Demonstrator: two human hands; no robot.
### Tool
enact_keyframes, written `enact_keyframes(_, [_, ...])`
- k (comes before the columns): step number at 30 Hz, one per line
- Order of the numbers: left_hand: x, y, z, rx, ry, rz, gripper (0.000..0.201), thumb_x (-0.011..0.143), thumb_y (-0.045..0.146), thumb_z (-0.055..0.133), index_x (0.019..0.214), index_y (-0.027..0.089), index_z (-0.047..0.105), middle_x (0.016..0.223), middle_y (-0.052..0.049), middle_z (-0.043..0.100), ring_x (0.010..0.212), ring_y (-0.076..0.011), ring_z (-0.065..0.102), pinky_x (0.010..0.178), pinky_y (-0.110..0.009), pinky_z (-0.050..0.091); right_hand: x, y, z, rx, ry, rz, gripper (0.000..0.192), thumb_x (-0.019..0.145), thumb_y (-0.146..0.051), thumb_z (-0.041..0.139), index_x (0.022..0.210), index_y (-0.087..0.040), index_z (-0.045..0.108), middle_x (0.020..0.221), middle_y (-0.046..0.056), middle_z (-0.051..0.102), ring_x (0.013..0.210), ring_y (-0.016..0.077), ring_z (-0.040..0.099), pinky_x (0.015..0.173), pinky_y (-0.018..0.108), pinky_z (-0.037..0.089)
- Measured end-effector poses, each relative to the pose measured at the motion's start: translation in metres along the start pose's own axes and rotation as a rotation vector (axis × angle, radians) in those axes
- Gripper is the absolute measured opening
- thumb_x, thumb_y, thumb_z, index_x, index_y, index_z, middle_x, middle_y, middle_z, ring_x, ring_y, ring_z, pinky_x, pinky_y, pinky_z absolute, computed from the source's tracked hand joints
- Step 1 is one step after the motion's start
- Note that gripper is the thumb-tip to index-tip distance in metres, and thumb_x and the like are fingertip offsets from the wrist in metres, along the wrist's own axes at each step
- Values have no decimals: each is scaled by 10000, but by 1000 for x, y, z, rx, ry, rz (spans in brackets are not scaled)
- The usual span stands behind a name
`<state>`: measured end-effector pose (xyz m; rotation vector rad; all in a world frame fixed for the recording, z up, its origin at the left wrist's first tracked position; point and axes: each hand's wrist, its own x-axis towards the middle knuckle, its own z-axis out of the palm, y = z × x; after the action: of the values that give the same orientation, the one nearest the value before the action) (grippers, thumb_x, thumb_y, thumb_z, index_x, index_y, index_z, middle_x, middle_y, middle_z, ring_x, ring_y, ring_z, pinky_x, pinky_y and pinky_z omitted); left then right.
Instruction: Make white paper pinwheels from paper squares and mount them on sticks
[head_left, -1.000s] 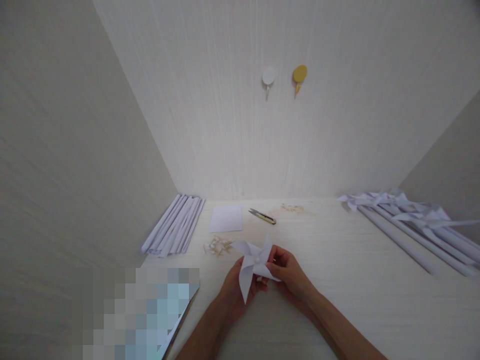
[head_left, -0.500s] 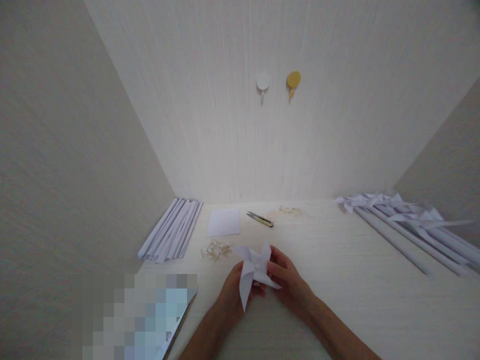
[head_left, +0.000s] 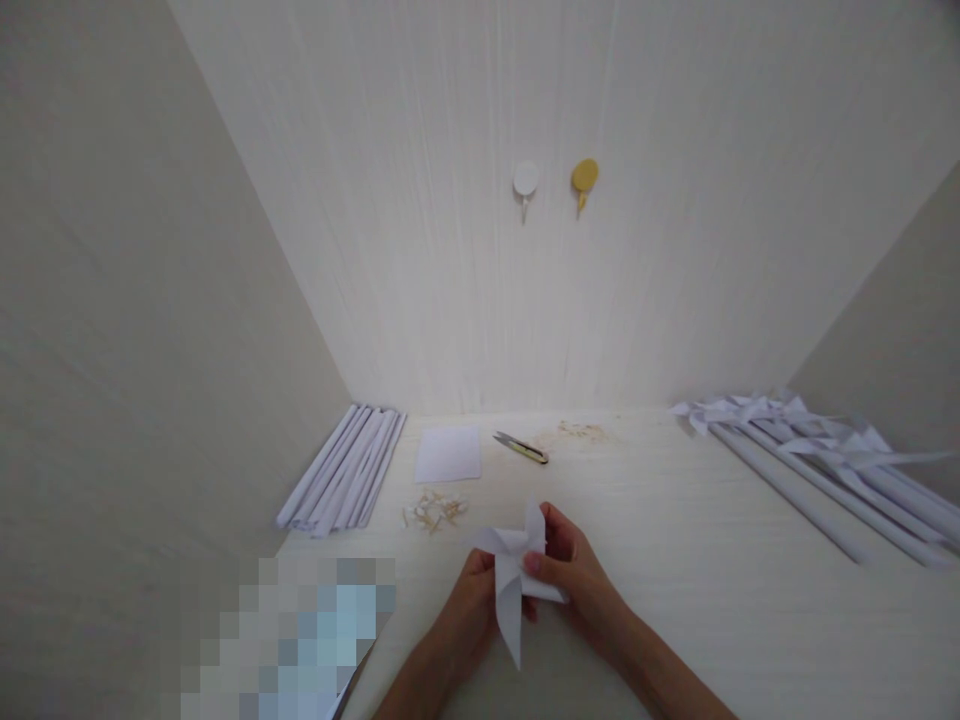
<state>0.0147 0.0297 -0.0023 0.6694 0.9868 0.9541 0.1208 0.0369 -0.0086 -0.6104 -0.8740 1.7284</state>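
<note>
A white paper pinwheel [head_left: 510, 585] is held between my two hands, low in the middle of the head view. My left hand [head_left: 472, 610] is closed on it from the left, its fingers partly hidden behind the blades. On the other side my right hand [head_left: 574, 570] grips it, with the thumb pressed near the pinwheel's centre. The blades hide what lies behind them. Just beyond my left hand lies a small heap of short cotton-tipped sticks [head_left: 433, 510].
A square paper sheet [head_left: 448, 455] and thread snips [head_left: 521, 448] lie farther back, near small tan bits [head_left: 581, 431]. Rolled paper sticks [head_left: 341, 470] lie left; finished-looking pinwheels on sticks [head_left: 795, 425] lie right. Two hooks, white [head_left: 526, 180] and yellow [head_left: 585, 177], are on the wall.
The pinwheel has turned and tilted in my hands, and its lower blade now points farther down and right. My right thumb has moved over its centre. The view has shifted slightly.
</note>
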Motion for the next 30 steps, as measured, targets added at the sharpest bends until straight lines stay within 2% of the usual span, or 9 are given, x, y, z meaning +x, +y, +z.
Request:
enact_keyframes(7, [1,2,-1,-45,-50,41,211,527,284,665,618,111,585,523,-11,552,442,-76,450,400,-188,348,0,-2,5,39,-3,37,203,595,-262,679,701,-122,578,525,-8,577,389,75,491,346,178,395])
enact_keyframes(11, [2,3,-2,-73,-47,46,216,545,295,668,644,119,591,501,19,510,410,-46,407,390,-167,333,0,-1,5,24,-11,42,203,576,-277,692,657,-108,613,500,0,580,413,76,494,409,194,404])
enact_keyframes(15, [3,2,-4,-122,-84,17,222,546,302,671,656,119,609,461,33,480,391,-40,401,394,-162,342,-3,0,2,32,24,49,231,550,-294,704,680,-122,622,495,-8,576,413,90,488,411,219,403])
enact_keyframes(19, [3,0,-6,-130,-128,1,236,548,298,667,683,109,628,523,-2,535,416,-55,436,384,-166,352,-8,-1,-2,-1,27,96,218,555,-290,701,656,-120,608,538,2,588,444,94,499,433,220,395])
enact_keyframes(25, [2,1,-5,-101,-197,58,230,617,308,620,734,112,643,514,4,514,400,-50,425,365,-157,343,-9,-1,-4,-111,-7,67,222,534,-270,712,569,-117,555,529,-19,544,464,80,467,445,210,363])
enact_keyframes(30, [4,-2,-4,-98,-245,94,280,634,357,602,742,100,629,568,-24,556,401,-51,433,365,-165,342,-11,-2,-2,-115,-45,80,189,616,-279,659,668,-108,597,552,-1,544,499,101,491,485,232,391])
